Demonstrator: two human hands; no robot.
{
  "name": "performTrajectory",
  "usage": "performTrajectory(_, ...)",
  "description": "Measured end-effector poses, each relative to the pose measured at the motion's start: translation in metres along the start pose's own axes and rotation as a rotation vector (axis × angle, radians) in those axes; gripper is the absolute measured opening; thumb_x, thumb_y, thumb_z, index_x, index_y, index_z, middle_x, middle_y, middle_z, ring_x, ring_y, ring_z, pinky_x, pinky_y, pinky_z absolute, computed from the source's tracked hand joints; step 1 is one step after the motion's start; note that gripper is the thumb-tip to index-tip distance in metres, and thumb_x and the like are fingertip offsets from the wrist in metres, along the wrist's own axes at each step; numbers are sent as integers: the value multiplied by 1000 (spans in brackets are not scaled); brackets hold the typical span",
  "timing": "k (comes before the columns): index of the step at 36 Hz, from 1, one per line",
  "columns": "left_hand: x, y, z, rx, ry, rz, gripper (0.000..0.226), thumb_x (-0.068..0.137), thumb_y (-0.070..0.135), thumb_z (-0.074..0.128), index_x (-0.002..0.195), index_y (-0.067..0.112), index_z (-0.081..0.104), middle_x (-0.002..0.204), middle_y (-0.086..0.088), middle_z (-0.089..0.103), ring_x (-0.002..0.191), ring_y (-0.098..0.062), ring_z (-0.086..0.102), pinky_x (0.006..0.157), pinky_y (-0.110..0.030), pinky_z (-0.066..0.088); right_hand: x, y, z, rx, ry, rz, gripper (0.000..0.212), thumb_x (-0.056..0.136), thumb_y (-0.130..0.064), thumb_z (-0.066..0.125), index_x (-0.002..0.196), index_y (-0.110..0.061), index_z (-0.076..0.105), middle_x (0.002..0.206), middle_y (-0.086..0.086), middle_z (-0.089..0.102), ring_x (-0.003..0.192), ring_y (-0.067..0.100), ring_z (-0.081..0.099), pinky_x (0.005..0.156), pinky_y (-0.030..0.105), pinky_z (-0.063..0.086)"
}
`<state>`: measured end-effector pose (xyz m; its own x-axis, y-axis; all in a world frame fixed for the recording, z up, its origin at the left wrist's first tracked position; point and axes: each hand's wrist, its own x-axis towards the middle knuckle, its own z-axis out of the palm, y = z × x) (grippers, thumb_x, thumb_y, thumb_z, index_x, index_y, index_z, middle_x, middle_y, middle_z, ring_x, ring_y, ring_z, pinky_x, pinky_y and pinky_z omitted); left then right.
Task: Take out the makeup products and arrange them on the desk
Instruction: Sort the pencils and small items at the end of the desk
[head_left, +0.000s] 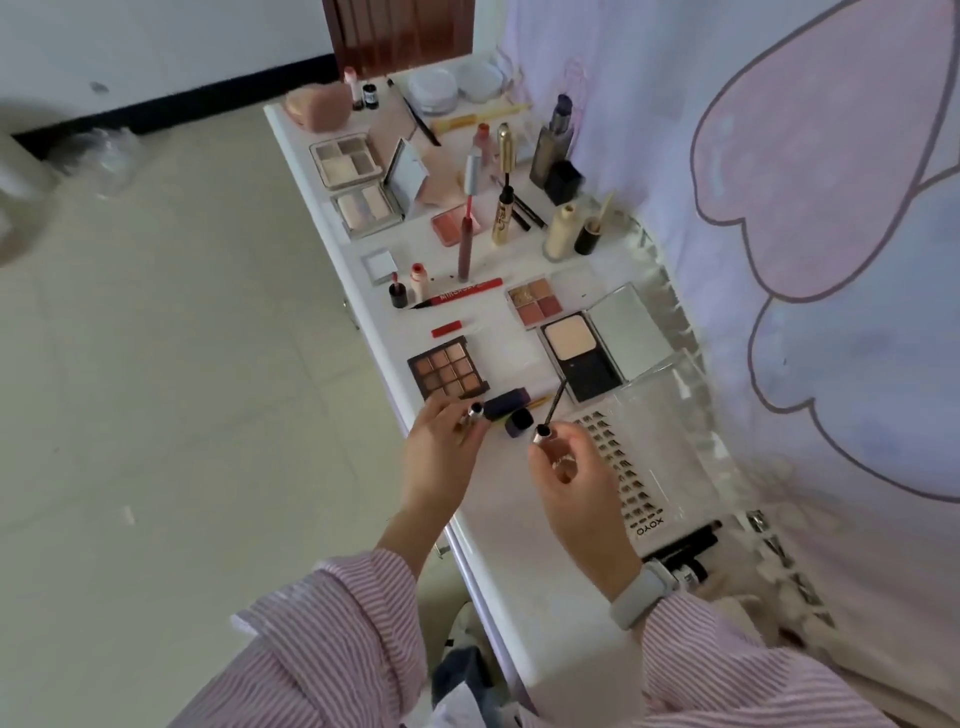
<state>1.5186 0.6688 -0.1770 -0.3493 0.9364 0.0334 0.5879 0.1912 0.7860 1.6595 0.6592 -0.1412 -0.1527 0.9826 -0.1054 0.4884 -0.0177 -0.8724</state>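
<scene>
- While both hands hover over the near end of the white desk (483, 525), each one grips half of an opened mascara.
- Left hand (441, 447): its fingers curl round the mascara tube (475, 413), a short metallic barrel whose dark open mouth faces up toward the camera.
- Just beyond that hand lies a nine-pan brown eyeshadow palette (448, 368), and touching distance from the tube sit a dark navy lipstick (506, 404) and its square cap (518, 421).
- Right hand (576, 473): thumb and fingers pinch the mascara wand (551, 405) by its metallic cap, with the thin dark brush stem angled up and away toward the open powder compact (582, 353).
- Tube and wand are apart, with the lipstick cap lying on the desk between the two hands.
- A pale watch band (641, 592) wraps the right wrist, and both arms wear pink striped sleeves (332, 639).
- Right of the right hand lies a clear tray of false lashes (631, 467), partly hidden by the hand.
- Further along the desk are a four-pan palette (535, 303), a red pencil (460, 292), a gold mascara (505, 208), and pale palettes (345, 158).
- A lilac curtain (779, 156) hangs along the right edge.
</scene>
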Motion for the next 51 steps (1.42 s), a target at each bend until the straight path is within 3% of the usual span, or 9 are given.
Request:
performTrajectory(4, 0, -6, -5, -34, 13, -14, 12, 79, 7, 72, 90, 3, 71, 91, -2, 62, 63, 3, 50, 64, 0, 39, -6, 10, 22, -106, 10, -22, 14, 92, -22, 54, 105, -18, 54, 73, -13, 52, 58, -2, 49, 59, 11, 42)
performTrajectory(8, 1, -10, -9, -35, 23, -42, 6, 77, 8, 73, 80, 4, 70, 89, -1, 65, 75, -15, 60, 68, -16, 46, -4, 15, 37, -108, 26, -39, 18, 93, -21, 53, 108, -12, 56, 78, -11, 55, 69, 1, 54, 64, 12, 45)
performTrajectory(12, 4, -8, -14, 46, 8, -3, 12, 77, 10, 74, 73, 3, 65, 70, 4, 55, 73, -17, 52, 60, -12, 35, 2, 14, 46, -94, 59, -68, 18, 93, -18, 53, 109, -11, 56, 86, -8, 58, 75, 6, 58, 70, 20, 51)
performTrajectory(20, 7, -16, -12, 110, -5, 56, 19, 76, 10, 73, 68, 5, 57, 64, 3, 52, 70, -18, 45, 57, -11, 28, 5, 15, 53, -94, 83, -70, 20, 93, -19, 51, 110, -10, 56, 82, 0, 61, 71, 11, 58, 66, 28, 53)
performTrajectory(26, 1, -24, -8, 140, -8, 58, 15, 78, 13, 72, 91, 6, 69, 83, -2, 66, 78, -13, 45, 65, -3, 32, 5, 16, 58, -96, 121, -90, 22, 92, -16, 54, 112, -6, 55, 83, 3, 64, 72, 12, 60, 65, 24, 53)
performTrajectory(32, -8, -19, -9, 115, 65, 87, 29, 76, 6, 73, 104, 5, 67, 94, -7, 66, 82, -21, 57, 65, -24, 40, 6, 18, 61, -127, 165, -110, 21, 90, -13, 57, 108, -2, 57, 83, 6, 66, 72, 13, 62, 65, 23, 52)
performTrajectory(38, -30, -22, -11, 46, 109, 33, 31, 80, 1, 67, 110, 8, 65, 97, -2, 62, 79, -18, 58, 65, -16, 42, 2, 18, 63, -148, 213, -111, 23, 87, -10, 60, 109, -3, 59, 86, 7, 68, 75, 14, 64, 68, 20, 50)
performTrajectory(43, -52, -26, -7, 52, 133, 48, 28, 79, -1, 68, 107, 4, 65, 99, -8, 61, 90, -23, 57, 74, -28, 47, -6, 19, 60, -145, 181, -86, 33, 88, -11, 60, 119, -4, 53, 82, 6, 64, 71, 15, 62, 68, 24, 53)
performTrajectory(51, -46, -25, 2, 75, 131, 126, 35, 87, 28, 50, 107, 6, 69, 95, -8, 66, 88, -26, 55, 73, -42, 52, -1, 18, 60, -184, 194, -103, 37, 90, -18, 57, 126, -10, 51, 82, 5, 64, 69, 13, 59, 65, 22, 49)
